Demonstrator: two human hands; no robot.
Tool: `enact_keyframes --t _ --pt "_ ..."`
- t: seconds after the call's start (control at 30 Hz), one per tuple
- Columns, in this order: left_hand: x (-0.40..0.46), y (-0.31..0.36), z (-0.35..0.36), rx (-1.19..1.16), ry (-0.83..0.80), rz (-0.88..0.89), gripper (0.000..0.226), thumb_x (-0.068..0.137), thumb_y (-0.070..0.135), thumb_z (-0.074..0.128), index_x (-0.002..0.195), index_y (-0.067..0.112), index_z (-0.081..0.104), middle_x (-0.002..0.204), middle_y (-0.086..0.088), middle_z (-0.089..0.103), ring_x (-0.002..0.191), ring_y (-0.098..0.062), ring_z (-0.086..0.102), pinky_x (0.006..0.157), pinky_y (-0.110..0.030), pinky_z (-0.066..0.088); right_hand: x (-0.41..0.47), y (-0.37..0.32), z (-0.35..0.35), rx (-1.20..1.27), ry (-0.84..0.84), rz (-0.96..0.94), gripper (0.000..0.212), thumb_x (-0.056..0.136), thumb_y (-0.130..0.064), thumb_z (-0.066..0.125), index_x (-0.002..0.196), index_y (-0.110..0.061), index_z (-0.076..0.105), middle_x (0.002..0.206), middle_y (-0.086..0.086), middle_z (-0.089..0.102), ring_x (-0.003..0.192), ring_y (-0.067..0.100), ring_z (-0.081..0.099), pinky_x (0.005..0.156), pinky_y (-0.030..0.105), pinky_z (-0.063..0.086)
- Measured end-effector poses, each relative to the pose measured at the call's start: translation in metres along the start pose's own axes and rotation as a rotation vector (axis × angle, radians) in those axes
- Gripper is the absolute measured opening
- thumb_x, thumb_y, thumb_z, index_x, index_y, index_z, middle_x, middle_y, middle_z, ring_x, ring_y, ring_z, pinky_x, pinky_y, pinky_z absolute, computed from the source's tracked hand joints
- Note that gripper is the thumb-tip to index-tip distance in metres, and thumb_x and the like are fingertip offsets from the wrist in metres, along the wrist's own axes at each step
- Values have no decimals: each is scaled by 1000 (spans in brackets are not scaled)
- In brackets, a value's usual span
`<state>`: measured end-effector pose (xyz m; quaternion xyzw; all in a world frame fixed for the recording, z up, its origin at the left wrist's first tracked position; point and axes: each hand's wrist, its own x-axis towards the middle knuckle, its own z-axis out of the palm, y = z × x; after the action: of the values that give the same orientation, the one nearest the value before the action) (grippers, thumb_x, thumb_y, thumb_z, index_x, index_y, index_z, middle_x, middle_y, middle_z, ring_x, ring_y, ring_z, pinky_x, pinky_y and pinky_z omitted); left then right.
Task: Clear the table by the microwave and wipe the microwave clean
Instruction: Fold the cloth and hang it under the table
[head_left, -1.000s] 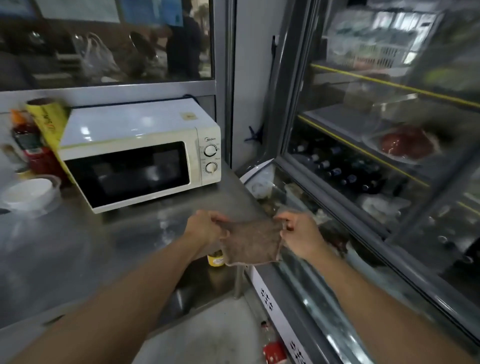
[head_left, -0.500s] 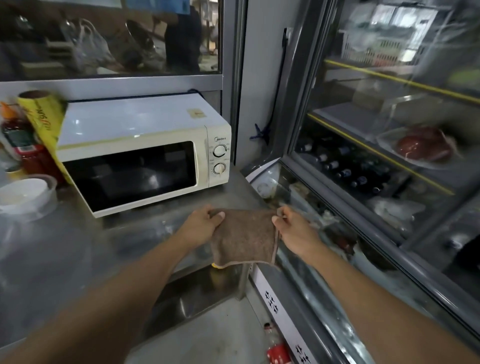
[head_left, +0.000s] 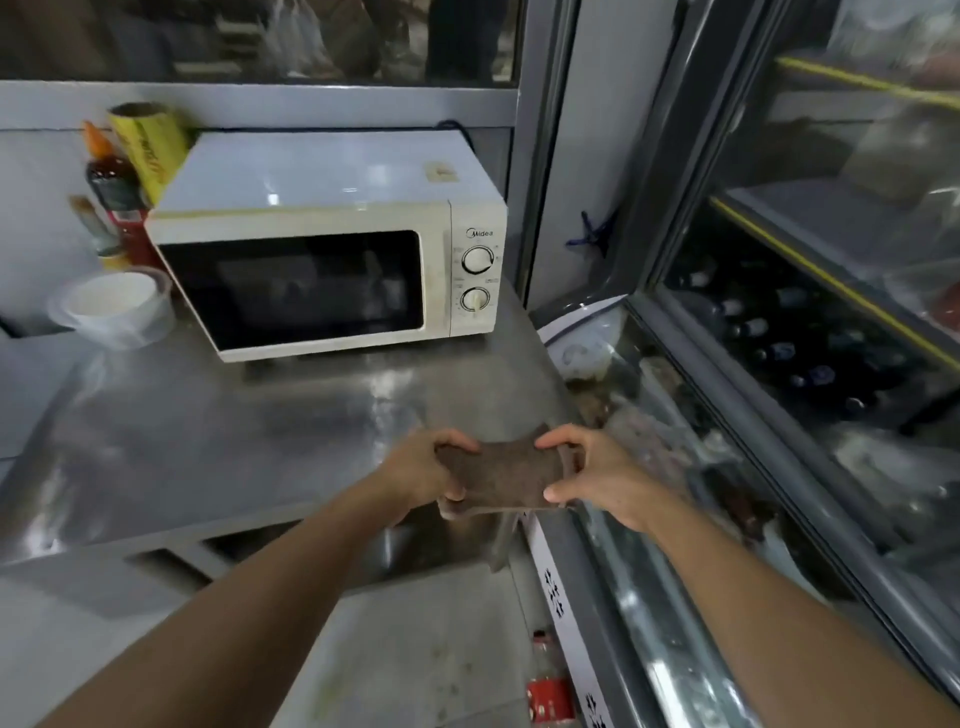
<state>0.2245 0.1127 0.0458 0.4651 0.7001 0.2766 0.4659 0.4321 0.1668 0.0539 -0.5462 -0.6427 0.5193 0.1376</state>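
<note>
Both hands, left (head_left: 415, 475) and right (head_left: 605, 475), pinch a folded brown cloth (head_left: 501, 480) over the shiny counter (head_left: 208, 441). The cream microwave (head_left: 332, 249), door closed, says "Midea".

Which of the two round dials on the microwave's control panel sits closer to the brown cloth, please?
The lower dial, directly beneath the upper dial and the Midea logo, near the microwave's bottom edge; the cloth is nearer the camera.

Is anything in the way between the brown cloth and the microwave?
Nothing visible. Both hands, left hand and right hand, hold the cloth above the table's near edge, and only bare steel table lies between it and the microwave.
</note>
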Motion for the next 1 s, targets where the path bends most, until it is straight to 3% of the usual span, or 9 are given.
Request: enact_keyframes --t 0.13,0.27,0.37,0.47,0.57,0.77,0.87,0.93,1.0 --pt "-4 -16 29 179 104 -92 38 70 -7 67 97 19 72 90 4 61 77 -10 57 53 -9 43 15 33 3 -364 -21 -150 45 63 8 71 97 -20 68 109 6 47 97 18 54 84 15 41" --pt "-7 -46 60 234 128 -206 21 76 -3 59 90 5 73 88 -9 65 85 -22 64 62 -22 48 23 65 13 -519 -109 -216 29 71 -3 71 99 -8 72 100 4 50 102 17 51 73 14 30" --pt "-3 -74 76 130 125 -306 19 85 4 56 99 4 69 89 -10 62 80 -20 58 62 -22 45 34 94 25 -411 -166 -140 21 73 -6 70 91 -16 70 89 1 58 88 18 56 63 16 35" --pt "9 -102 90 18 161 -339 21 88 7 55 105 3 66 89 -6 59 74 -15 53 53 -16 40 47 123 41 -287 -164 -91 26 80 -7 64 76 -32 55 73 -9 56 71 11 56 53 12 35" --pt "29 -134 106 4 194 -372 21 91 11 51 107 6 63 100 -10 61 86 -21 55 64 -25 44 63 153 64 -210 -164 -64 13 91 -10 55 94 -21 49 86 -1 55 66 6 55 44 7 38" --pt "79 -216 133 -154 249 -467 26 91 15 56 116 14 48 102 -8 54 80 -22 57 72 -40 56 114 228 120 -41 -48 46 29 93 -18 57 115 -19 38 112 9 57 81 15 61 57 18 46" --pt "108 -259 145 -162 198 -451 36 87 6 58 119 14 45 103 -7 51 72 -13 49 58 -26 48 144 269 147 28 -34 94 42 84 -8 65 113 -22 38 117 7 53 99 21 58 69 21 48" --pt "129 -287 153 -135 206 -425 41 85 1 57 120 16 43 109 -8 50 75 -12 48 52 -19 42 163 292 163 39 -50 88 41 82 0 64 107 -21 40 112 7 54 100 23 58 69 26 53" --pt "151 -314 161 -175 251 -440 45 84 -2 59 119 19 39 109 -8 49 80 -14 51 56 -22 50 180 316 177 39 -42 85 35 83 3 62 100 -20 43 106 7 56 96 25 60 76 37 57"
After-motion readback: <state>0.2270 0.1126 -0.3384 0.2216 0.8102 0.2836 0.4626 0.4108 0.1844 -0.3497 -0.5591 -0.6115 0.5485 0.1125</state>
